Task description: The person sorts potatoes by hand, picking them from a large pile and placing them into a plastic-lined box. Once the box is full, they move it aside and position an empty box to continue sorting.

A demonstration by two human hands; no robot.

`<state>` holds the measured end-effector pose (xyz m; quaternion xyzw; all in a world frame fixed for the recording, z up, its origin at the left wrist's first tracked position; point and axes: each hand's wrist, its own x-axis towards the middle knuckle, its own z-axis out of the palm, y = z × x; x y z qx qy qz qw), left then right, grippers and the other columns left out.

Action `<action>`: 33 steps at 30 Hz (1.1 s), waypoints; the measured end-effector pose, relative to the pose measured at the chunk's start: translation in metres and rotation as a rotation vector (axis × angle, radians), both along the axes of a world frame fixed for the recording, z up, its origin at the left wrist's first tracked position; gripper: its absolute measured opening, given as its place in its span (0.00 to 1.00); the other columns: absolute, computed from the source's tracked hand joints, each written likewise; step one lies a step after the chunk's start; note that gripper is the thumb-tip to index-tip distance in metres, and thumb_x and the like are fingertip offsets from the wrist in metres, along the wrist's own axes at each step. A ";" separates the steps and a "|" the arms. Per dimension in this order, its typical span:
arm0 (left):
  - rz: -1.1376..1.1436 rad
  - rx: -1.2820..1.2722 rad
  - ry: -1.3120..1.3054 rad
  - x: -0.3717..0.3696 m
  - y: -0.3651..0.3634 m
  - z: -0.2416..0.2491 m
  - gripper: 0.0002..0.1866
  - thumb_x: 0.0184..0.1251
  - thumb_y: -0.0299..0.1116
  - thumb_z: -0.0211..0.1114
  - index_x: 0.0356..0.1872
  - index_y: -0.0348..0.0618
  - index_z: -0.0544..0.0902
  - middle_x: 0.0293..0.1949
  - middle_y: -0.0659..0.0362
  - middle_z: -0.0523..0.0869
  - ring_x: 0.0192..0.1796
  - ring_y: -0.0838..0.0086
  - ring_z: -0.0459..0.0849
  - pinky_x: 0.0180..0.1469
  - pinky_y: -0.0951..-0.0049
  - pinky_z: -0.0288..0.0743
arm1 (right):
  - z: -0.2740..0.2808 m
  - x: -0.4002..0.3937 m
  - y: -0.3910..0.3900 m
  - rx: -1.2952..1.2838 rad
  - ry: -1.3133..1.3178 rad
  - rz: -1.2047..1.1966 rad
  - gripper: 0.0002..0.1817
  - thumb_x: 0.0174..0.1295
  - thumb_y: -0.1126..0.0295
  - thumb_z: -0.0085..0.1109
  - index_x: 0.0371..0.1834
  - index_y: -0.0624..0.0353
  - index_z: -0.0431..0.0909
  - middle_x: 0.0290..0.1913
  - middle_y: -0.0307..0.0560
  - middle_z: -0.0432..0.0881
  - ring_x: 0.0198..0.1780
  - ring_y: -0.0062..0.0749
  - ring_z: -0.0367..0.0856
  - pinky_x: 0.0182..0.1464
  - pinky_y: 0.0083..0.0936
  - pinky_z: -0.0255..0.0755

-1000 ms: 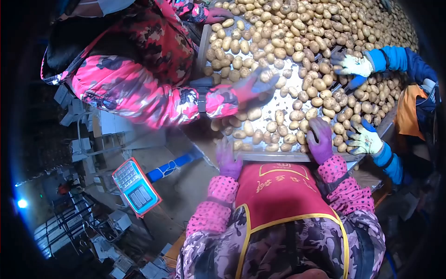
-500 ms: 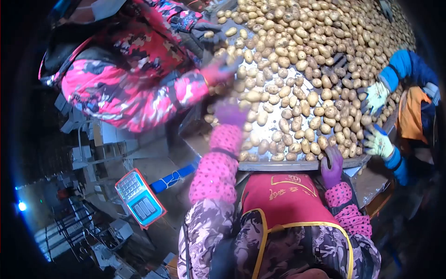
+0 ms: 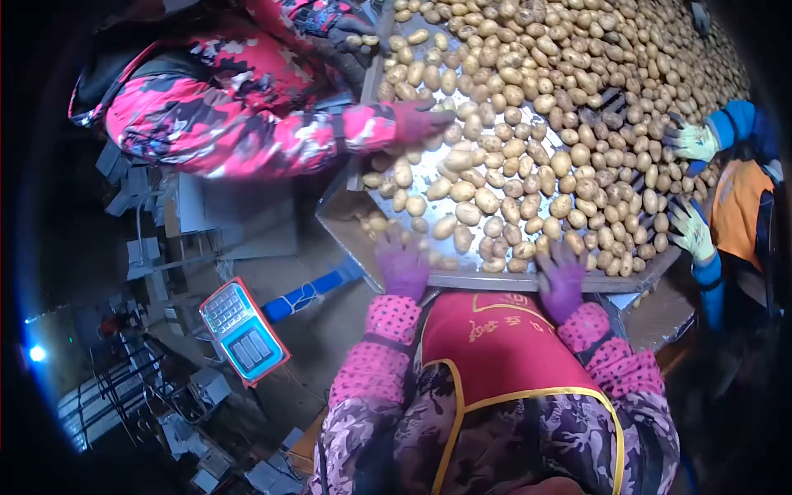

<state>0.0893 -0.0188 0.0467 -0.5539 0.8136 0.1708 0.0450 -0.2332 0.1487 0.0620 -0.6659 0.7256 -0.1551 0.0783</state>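
Note:
Potatoes (image 3: 468,214) lie loose over a metal sorting table (image 3: 536,282), thinly near me and heaped at the back. My left hand (image 3: 402,262), in a purple glove, rests at the table's near left corner with fingers spread, close to a few potatoes. My right hand (image 3: 563,279), gloved alike, lies over the near rim with its fingers stretched towards the nearest potatoes. Neither hand holds a potato that I can see; what lies under the fingertips is partly hidden.
A co-worker's gloved hand (image 3: 422,121) reaches over the potatoes from the left. Another person's pale gloved hands (image 3: 691,231) are at the right edge. A scale display (image 3: 244,332) on a blue post stands at lower left, beside a cardboard box (image 3: 351,216) at the table's corner.
My left hand has drawn back from among the potatoes to the near left corner. My right hand has shifted slightly left along the rim. The left co-worker's near arm has moved over the potatoes.

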 end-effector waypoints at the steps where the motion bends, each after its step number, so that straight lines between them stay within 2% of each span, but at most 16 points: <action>1: 0.058 -0.143 0.082 0.009 0.008 -0.005 0.27 0.64 0.44 0.68 0.65 0.54 0.83 0.76 0.45 0.69 0.78 0.37 0.59 0.78 0.36 0.53 | 0.003 0.017 -0.021 0.103 0.030 0.078 0.25 0.62 0.64 0.64 0.63 0.57 0.79 0.71 0.57 0.73 0.77 0.68 0.61 0.78 0.65 0.54; 4: 0.123 -0.228 0.198 0.004 0.028 -0.002 0.27 0.65 0.43 0.66 0.64 0.46 0.82 0.75 0.43 0.69 0.78 0.36 0.60 0.78 0.36 0.53 | 0.010 0.046 -0.059 0.162 -0.057 0.095 0.26 0.61 0.61 0.63 0.64 0.53 0.78 0.71 0.54 0.72 0.77 0.65 0.61 0.79 0.64 0.51; 6: 0.069 -0.173 0.228 -0.005 0.035 -0.001 0.29 0.65 0.39 0.67 0.68 0.44 0.79 0.77 0.42 0.66 0.79 0.32 0.56 0.80 0.35 0.51 | 0.026 0.060 -0.079 0.258 -0.294 0.411 0.28 0.61 0.60 0.62 0.66 0.50 0.76 0.72 0.52 0.72 0.77 0.63 0.61 0.79 0.65 0.50; 9: -0.021 0.093 0.124 -0.040 0.025 0.046 0.30 0.65 0.39 0.67 0.69 0.46 0.78 0.76 0.42 0.67 0.78 0.34 0.58 0.79 0.36 0.52 | -0.004 0.048 -0.092 0.108 -0.166 0.475 0.29 0.61 0.58 0.63 0.66 0.49 0.76 0.73 0.51 0.71 0.78 0.61 0.60 0.78 0.67 0.49; 13: -0.178 0.223 0.064 -0.052 0.011 0.063 0.31 0.65 0.45 0.67 0.69 0.50 0.78 0.76 0.45 0.68 0.76 0.39 0.62 0.77 0.37 0.54 | 0.013 0.041 -0.096 0.164 -0.041 0.363 0.28 0.59 0.58 0.65 0.65 0.47 0.77 0.75 0.50 0.69 0.77 0.60 0.62 0.77 0.68 0.50; 14: -0.130 0.041 0.109 -0.037 0.016 0.041 0.31 0.65 0.47 0.67 0.69 0.51 0.78 0.76 0.45 0.68 0.77 0.39 0.61 0.77 0.36 0.52 | 0.021 0.043 -0.097 0.039 -0.076 0.460 0.23 0.58 0.60 0.64 0.59 0.49 0.79 0.65 0.52 0.76 0.66 0.55 0.72 0.71 0.61 0.59; 15: -0.128 0.035 0.110 -0.026 0.021 0.019 0.31 0.65 0.47 0.67 0.69 0.51 0.78 0.76 0.45 0.68 0.77 0.39 0.61 0.77 0.36 0.52 | 0.026 0.043 -0.104 0.034 -0.073 0.463 0.23 0.58 0.60 0.64 0.59 0.49 0.79 0.65 0.52 0.76 0.66 0.55 0.72 0.71 0.61 0.59; 17: -0.016 -0.189 0.136 -0.017 0.025 0.008 0.31 0.65 0.45 0.67 0.69 0.51 0.78 0.75 0.45 0.68 0.77 0.39 0.61 0.77 0.36 0.52 | 0.032 0.039 -0.136 -0.013 -0.360 0.515 0.18 0.58 0.62 0.63 0.52 0.53 0.81 0.50 0.51 0.79 0.52 0.51 0.75 0.59 0.54 0.65; 18: 0.015 -0.136 0.133 -0.017 0.024 0.011 0.32 0.65 0.44 0.67 0.71 0.50 0.78 0.76 0.44 0.67 0.78 0.39 0.59 0.78 0.37 0.51 | 0.033 0.039 -0.162 -0.271 -0.320 0.394 0.13 0.57 0.64 0.62 0.45 0.54 0.81 0.38 0.50 0.74 0.44 0.50 0.74 0.50 0.49 0.64; 20: 0.046 -0.064 0.138 -0.022 0.026 0.022 0.32 0.65 0.44 0.67 0.71 0.49 0.77 0.77 0.43 0.66 0.78 0.38 0.59 0.78 0.37 0.51 | 0.001 0.032 -0.207 -0.229 -0.088 0.144 0.26 0.63 0.58 0.62 0.64 0.52 0.78 0.62 0.57 0.77 0.65 0.55 0.73 0.68 0.60 0.61; 21: 0.075 0.013 0.147 -0.025 0.027 0.026 0.32 0.65 0.43 0.67 0.71 0.48 0.77 0.78 0.42 0.66 0.79 0.37 0.59 0.78 0.37 0.51 | 0.003 0.040 -0.230 -0.027 -0.036 0.024 0.33 0.65 0.54 0.61 0.74 0.51 0.72 0.75 0.56 0.69 0.76 0.58 0.64 0.77 0.66 0.52; 23: 0.061 -0.083 0.138 -0.023 0.041 0.002 0.33 0.65 0.44 0.67 0.72 0.47 0.77 0.79 0.41 0.64 0.79 0.35 0.59 0.79 0.36 0.50 | -0.028 0.074 -0.230 -0.073 0.175 0.040 0.33 0.63 0.53 0.61 0.71 0.50 0.74 0.73 0.58 0.70 0.73 0.63 0.65 0.72 0.65 0.57; 24: 0.080 -0.096 0.156 -0.022 0.045 -0.007 0.33 0.65 0.44 0.67 0.72 0.47 0.77 0.79 0.41 0.64 0.79 0.35 0.59 0.79 0.37 0.51 | -0.031 0.081 -0.228 0.057 0.154 0.128 0.33 0.64 0.53 0.60 0.73 0.47 0.72 0.75 0.57 0.69 0.74 0.67 0.62 0.75 0.66 0.53; 25: 0.100 -0.105 0.178 -0.021 0.047 -0.010 0.33 0.65 0.44 0.67 0.73 0.47 0.76 0.79 0.41 0.64 0.78 0.35 0.60 0.79 0.37 0.51 | -0.018 0.083 -0.208 -0.056 0.015 0.249 0.32 0.62 0.54 0.61 0.70 0.48 0.72 0.73 0.56 0.69 0.73 0.69 0.62 0.76 0.68 0.52; 30: 0.134 -0.133 0.284 -0.010 0.057 -0.014 0.33 0.67 0.43 0.67 0.73 0.48 0.76 0.79 0.42 0.65 0.78 0.35 0.60 0.79 0.39 0.53 | 0.002 0.060 -0.136 0.102 -0.042 0.571 0.34 0.58 0.57 0.66 0.71 0.45 0.74 0.74 0.52 0.69 0.77 0.64 0.61 0.77 0.66 0.53; 33: 0.124 -0.144 0.285 -0.005 0.055 -0.014 0.33 0.67 0.43 0.68 0.73 0.48 0.75 0.78 0.42 0.65 0.78 0.34 0.60 0.79 0.37 0.53 | 0.028 0.020 -0.122 0.076 -0.255 0.491 0.31 0.59 0.59 0.64 0.66 0.56 0.76 0.69 0.59 0.73 0.71 0.59 0.67 0.72 0.59 0.59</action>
